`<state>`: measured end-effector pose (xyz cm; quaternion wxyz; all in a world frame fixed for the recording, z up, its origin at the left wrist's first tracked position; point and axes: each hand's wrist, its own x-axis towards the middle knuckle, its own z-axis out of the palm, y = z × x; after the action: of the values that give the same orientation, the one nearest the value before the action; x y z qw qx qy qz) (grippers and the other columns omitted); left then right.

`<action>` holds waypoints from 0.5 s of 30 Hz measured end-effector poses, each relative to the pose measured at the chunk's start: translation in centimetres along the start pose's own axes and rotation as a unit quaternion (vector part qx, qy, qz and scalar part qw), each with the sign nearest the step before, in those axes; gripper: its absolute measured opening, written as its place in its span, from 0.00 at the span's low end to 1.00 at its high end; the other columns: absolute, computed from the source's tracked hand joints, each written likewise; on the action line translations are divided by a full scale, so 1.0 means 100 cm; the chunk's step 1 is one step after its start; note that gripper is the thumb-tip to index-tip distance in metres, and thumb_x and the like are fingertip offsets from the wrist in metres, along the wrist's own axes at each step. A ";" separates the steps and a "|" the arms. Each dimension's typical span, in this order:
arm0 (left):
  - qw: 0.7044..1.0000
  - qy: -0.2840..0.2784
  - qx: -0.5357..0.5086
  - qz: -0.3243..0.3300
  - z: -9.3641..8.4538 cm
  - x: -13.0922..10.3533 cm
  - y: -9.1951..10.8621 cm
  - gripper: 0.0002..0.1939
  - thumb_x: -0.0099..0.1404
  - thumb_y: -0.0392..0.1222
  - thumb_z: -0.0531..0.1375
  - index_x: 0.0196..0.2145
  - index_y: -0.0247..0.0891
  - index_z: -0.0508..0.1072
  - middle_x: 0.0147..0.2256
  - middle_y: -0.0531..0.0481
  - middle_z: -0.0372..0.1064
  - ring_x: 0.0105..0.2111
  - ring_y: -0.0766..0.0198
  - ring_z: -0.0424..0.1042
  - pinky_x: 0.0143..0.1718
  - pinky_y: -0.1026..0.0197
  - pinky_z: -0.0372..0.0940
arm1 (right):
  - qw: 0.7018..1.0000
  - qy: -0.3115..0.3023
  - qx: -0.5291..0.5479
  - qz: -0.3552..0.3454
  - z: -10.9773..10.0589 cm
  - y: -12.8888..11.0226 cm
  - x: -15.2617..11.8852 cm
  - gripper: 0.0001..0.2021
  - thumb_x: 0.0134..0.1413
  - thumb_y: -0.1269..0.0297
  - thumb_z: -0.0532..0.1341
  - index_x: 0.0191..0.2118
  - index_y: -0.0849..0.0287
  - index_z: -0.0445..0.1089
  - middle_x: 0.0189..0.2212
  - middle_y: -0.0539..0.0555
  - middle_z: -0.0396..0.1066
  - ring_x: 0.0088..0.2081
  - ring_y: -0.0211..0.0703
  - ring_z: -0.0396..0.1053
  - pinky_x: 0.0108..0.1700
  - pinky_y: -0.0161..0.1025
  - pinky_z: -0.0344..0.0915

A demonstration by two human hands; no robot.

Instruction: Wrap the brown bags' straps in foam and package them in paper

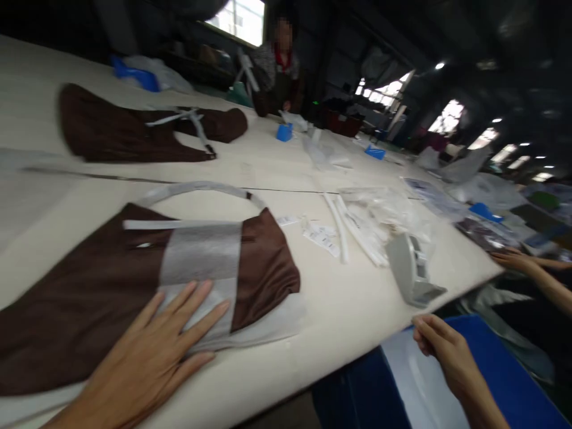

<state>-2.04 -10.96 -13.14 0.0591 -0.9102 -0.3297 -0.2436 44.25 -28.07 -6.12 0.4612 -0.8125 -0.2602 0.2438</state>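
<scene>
My left hand (156, 342) lies flat with fingers spread on a brown garment (93, 274) with a grey panel (201, 253) across it. A pale strip (149, 224) runs along the garment's upper edge, and a grey band (192, 187) arches behind it. My right hand (440, 342) is raised past the table's front edge, its fingers pinched together; what they hold, if anything, is too small to make out. Just behind that hand stands a grey tape dispenser (409, 271). Small white labels (322, 235) lie right of the garment.
White strips (355, 229) and clear plastic bags (384, 211) lie on the table (277, 173). Another brown garment (134, 131) is farther back. A blue bin (487, 351) stands below the front edge. Another person's hands (518, 260) are at the right; a person (279, 71) stands across the table.
</scene>
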 end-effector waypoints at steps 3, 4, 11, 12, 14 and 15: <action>0.997 -0.059 0.038 0.018 -0.009 0.000 0.001 0.34 0.67 0.63 0.55 0.67 0.56 0.54 0.68 0.43 0.51 0.64 0.43 0.57 0.65 0.40 0.47 | 0.946 -0.273 -0.122 -0.122 0.019 -0.058 -0.020 0.17 0.48 0.46 0.65 0.23 0.55 0.72 0.20 0.53 0.67 0.24 0.43 0.64 0.28 0.38 0.63; 0.997 -0.069 0.043 0.016 -0.010 0.000 0.001 0.35 0.67 0.63 0.55 0.67 0.55 0.53 0.68 0.42 0.50 0.65 0.43 0.55 0.65 0.40 0.46 | 0.911 -0.358 -0.140 -0.152 0.032 -0.081 -0.027 0.18 0.52 0.47 0.64 0.22 0.55 0.72 0.21 0.54 0.69 0.25 0.43 0.65 0.28 0.37 0.63; 0.996 -0.072 0.048 0.016 -0.015 0.002 0.010 0.36 0.68 0.64 0.52 0.68 0.52 0.50 0.68 0.36 0.49 0.66 0.42 0.53 0.65 0.40 0.43 | 0.648 -0.712 -0.175 -0.208 0.190 -0.193 -0.045 0.12 0.60 0.57 0.62 0.33 0.61 0.73 0.25 0.50 0.72 0.29 0.36 0.68 0.33 0.31 0.63; 0.996 -0.070 0.045 0.015 -0.015 0.001 0.010 0.36 0.68 0.65 0.52 0.68 0.52 0.50 0.68 0.36 0.49 0.66 0.42 0.53 0.64 0.39 0.43 | 0.625 -0.721 -0.201 -0.223 0.214 -0.198 -0.040 0.10 0.60 0.58 0.62 0.33 0.60 0.73 0.24 0.49 0.70 0.28 0.35 0.67 0.33 0.31 0.63; 0.997 -0.069 0.042 0.013 -0.015 0.000 0.010 0.36 0.68 0.64 0.52 0.69 0.52 0.50 0.67 0.36 0.50 0.66 0.42 0.53 0.64 0.39 0.44 | 0.588 -0.711 -0.271 -0.274 0.253 -0.204 -0.031 0.08 0.60 0.64 0.61 0.31 0.60 0.71 0.22 0.46 0.68 0.25 0.33 0.64 0.30 0.30 0.60; 0.997 -0.069 0.041 0.011 -0.015 0.000 0.010 0.36 0.68 0.64 0.52 0.68 0.52 0.50 0.67 0.36 0.50 0.66 0.42 0.52 0.64 0.39 0.43 | 0.573 -0.693 -0.312 -0.306 0.268 -0.206 -0.028 0.08 0.60 0.66 0.60 0.29 0.60 0.70 0.21 0.45 0.66 0.24 0.32 0.63 0.30 0.29 0.58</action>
<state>-2.02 -12.14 -11.75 0.0757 -0.9252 -0.3328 -0.1658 21.06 -4.14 0.21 -0.0950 -0.3610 -0.7937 0.4803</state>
